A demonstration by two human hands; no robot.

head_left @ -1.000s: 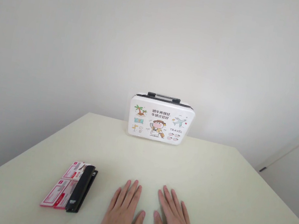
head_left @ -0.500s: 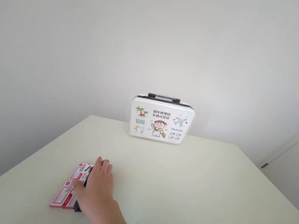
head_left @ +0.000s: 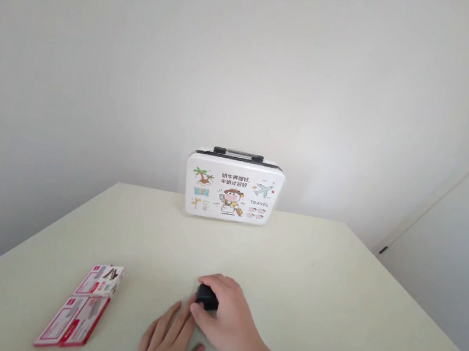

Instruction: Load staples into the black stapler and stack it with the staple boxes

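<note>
Slippage is the main risk here: my right hand (head_left: 224, 313) covers the small black stapler (head_left: 205, 297) from above with the fingers curled over it, so only its far end shows, and I judge the hold to be shallow. A quick lift or turn could let the stapler slide out of the fingers and drop onto the pale surface (head_left: 330, 299). How firmly the fingers close on it I cannot tell, since the hand hides most of it. A second hazard, as I see it, is my left hand (head_left: 167, 344), which lies flat and open with its fingertips just beside the stapler and touching the right hand's edge; a careless press could catch a fingertip. The red and white staple boxes (head_left: 80, 305) lie well apart to the left, near the front edge of the surface, and a wide sweep of the left forearm could push them off.

My right arm comes in from the lower right, wrist low, knuckles up, thumb tucked toward the left hand. The left hand holds nothing, palm down, fingers together and pointing forward. A white printed case (head_left: 232, 190) with a dark handle stands upright at the far edge, against the wall.
</note>
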